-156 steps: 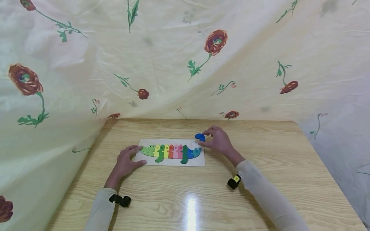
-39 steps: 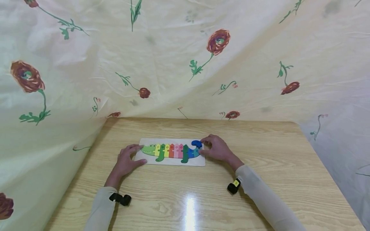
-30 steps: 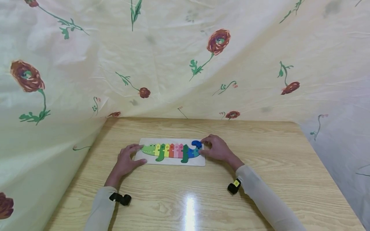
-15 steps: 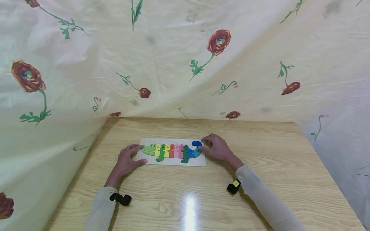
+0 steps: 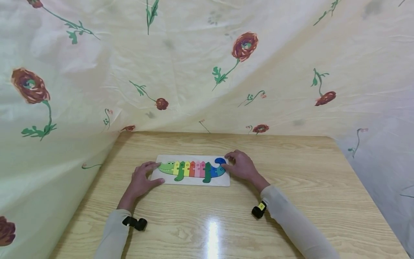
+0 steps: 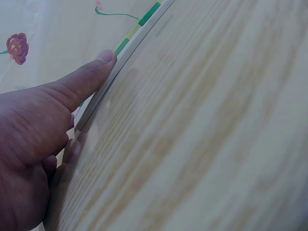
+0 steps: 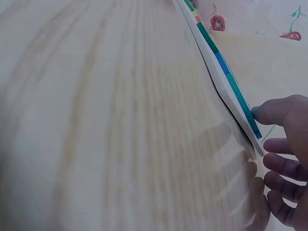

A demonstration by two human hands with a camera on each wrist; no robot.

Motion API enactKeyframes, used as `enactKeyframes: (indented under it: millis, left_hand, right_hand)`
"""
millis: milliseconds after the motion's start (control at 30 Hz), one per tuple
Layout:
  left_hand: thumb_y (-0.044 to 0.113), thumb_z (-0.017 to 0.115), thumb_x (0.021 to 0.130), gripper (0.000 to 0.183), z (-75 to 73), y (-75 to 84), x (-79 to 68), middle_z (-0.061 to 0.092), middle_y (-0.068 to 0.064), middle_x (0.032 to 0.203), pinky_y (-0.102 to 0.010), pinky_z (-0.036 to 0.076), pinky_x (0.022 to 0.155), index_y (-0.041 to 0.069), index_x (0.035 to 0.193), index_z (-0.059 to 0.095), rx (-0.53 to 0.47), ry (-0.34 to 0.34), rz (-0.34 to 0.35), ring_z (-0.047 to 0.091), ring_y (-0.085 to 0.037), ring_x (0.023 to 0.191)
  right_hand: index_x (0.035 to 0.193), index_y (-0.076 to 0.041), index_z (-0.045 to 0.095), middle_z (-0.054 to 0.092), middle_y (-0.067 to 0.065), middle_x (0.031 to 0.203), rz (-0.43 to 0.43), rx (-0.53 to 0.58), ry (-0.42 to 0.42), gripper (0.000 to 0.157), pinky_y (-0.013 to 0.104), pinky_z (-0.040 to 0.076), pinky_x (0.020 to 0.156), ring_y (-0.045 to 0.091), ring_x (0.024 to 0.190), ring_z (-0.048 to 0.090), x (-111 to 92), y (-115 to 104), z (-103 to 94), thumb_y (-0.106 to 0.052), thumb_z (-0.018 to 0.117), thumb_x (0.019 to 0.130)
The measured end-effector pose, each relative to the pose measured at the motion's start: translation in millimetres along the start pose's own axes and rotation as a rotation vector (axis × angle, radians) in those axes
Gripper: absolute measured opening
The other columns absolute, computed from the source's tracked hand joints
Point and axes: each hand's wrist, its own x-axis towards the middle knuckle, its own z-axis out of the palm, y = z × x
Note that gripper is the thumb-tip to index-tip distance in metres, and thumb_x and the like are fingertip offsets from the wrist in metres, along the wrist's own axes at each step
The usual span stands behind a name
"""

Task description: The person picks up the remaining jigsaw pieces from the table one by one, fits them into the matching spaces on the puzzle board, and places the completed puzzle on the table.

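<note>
A crocodile puzzle board (image 5: pixel 191 182), pale with colourful interlocking pieces, lies flat on the wooden table in the head view. My left hand (image 5: pixel 141 181) rests at its left end by the green head, thumb straight along the front corner; the left wrist view shows that thumb (image 6: pixel 82 84) against the board's edge. My right hand (image 5: pixel 243 165) is at the right end, index finger by the back corner. In the right wrist view, its thumb (image 7: pixel 272 111) touches the teal tail part, other fingers loosely bent beside the board. The blue tail-tip piece (image 5: pixel 220 161) sits flat above the teal piece.
The wooden table (image 5: pixel 181 223) extends around the board. A flowered cloth (image 5: pixel 181 64) hangs behind it and along the left side. Black wrist cameras are strapped over both pale sleeves (image 5: pixel 291 219).
Earlier my right hand held the blue tail-tip piece above the board's back right corner. The piece then came down and left into its place, and the fingers loosened. My left hand stayed put.
</note>
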Motion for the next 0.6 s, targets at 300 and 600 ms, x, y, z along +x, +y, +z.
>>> enactKeyframes:
  millis: [300,600]
  left_hand:
    - [0.047,0.085,0.081,0.078,-0.1,0.4,0.2,0.041,-0.016,0.158,-0.065,0.018,0.113,0.019,0.147,0.056,-0.004,-0.003,-0.013,0.028,-0.044,0.144]
    - [0.049,0.084,0.081,0.079,-0.4,-0.1,-0.8,0.04,-0.017,0.158,-0.066,0.017,0.113,0.018,0.148,0.056,-0.01,-0.012,-0.011,0.027,-0.044,0.143]
  right_hand:
    - [0.12,-0.005,0.074,0.065,0.004,0.097,-0.02,0.014,-0.02,0.043,0.033,0.048,0.074,0.02,0.085,0.055,-2.2,1.4,-2.6,-0.034,0.079,0.09]
    - [0.128,-0.006,0.071,0.064,0.006,0.101,-0.109,-0.003,-0.087,0.044,0.033,0.044,0.075,0.02,0.088,0.052,-6.3,3.9,-7.8,-0.027,0.076,0.091]
